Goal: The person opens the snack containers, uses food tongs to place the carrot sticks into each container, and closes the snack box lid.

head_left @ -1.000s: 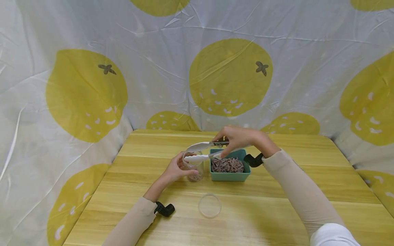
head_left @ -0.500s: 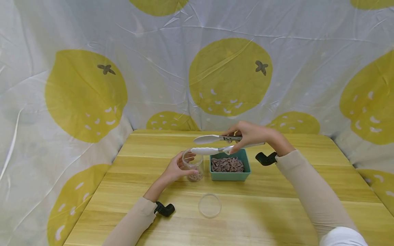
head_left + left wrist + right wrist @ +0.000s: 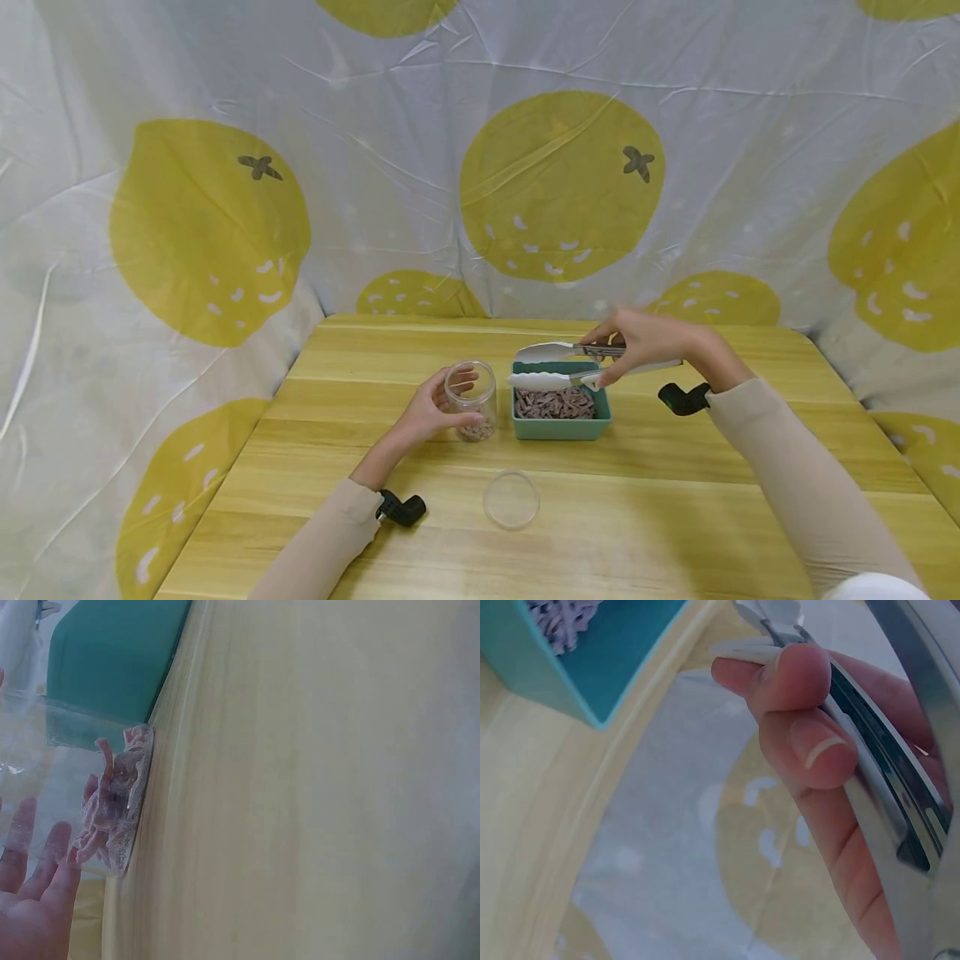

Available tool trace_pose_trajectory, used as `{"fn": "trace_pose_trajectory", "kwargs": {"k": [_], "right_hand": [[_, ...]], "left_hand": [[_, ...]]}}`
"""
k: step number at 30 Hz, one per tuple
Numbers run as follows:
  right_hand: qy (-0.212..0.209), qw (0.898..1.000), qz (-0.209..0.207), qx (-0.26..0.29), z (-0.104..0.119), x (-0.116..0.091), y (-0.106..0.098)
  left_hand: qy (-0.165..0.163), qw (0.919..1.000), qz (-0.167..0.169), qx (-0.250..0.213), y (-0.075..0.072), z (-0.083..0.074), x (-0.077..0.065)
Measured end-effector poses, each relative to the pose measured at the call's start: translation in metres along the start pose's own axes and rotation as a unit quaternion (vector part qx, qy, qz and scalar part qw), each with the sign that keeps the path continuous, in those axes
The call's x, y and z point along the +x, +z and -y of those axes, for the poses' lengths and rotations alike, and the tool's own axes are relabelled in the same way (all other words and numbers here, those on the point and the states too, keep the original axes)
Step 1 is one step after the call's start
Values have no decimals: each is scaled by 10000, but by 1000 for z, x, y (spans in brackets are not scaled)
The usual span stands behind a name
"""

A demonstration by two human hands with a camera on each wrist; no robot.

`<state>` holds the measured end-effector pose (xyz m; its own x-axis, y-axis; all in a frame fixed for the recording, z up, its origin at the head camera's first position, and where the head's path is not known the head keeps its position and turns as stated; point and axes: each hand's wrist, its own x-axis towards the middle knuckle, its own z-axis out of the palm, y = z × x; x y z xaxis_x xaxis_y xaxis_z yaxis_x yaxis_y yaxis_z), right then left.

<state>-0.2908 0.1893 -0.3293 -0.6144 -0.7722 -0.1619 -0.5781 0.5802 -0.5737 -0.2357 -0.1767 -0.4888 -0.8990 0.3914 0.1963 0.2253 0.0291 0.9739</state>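
Note:
My left hand [image 3: 420, 417] holds an upright clear jar [image 3: 472, 392], thumb on the near side and fingers on the far side. A few pale brown-pink strips [image 3: 112, 802] lie at the jar's bottom in the left wrist view. Right of the jar stands a teal rectangular box [image 3: 562, 430] with many brownish strips [image 3: 555, 404] inside. Over this box my right hand [image 3: 651, 337] grips metal tongs [image 3: 542, 381] with white tips. The tips point left and are spread apart, with nothing visible between them. In the right wrist view, fingers [image 3: 806, 682] wrap the tongs' metal arm.
A clear round lid [image 3: 512, 500] lies flat on the wooden table [image 3: 637, 533], nearer than the jar and box. Behind the table hangs a lemon-print cloth [image 3: 405, 167], which also covers the sides. Each wrist carries a black camera mount [image 3: 402, 508].
My right hand has drawn the tongs rightward, from the jar's mouth to above the teal box. The left hand and jar have stayed in place.

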Motion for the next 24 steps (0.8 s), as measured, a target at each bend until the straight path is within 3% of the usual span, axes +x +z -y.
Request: {"fn": "trace_pose_trajectory", "kwargs": {"k": [7, 24], "right_hand": [[189, 9998, 50, -67, -11, -4, 12], [11, 9999, 118, 58, -33, 4, 38]], "left_hand": [[-38, 10000, -15, -39, 1, -2, -1], [13, 10000, -34, -85, 1, -1, -1]]}}
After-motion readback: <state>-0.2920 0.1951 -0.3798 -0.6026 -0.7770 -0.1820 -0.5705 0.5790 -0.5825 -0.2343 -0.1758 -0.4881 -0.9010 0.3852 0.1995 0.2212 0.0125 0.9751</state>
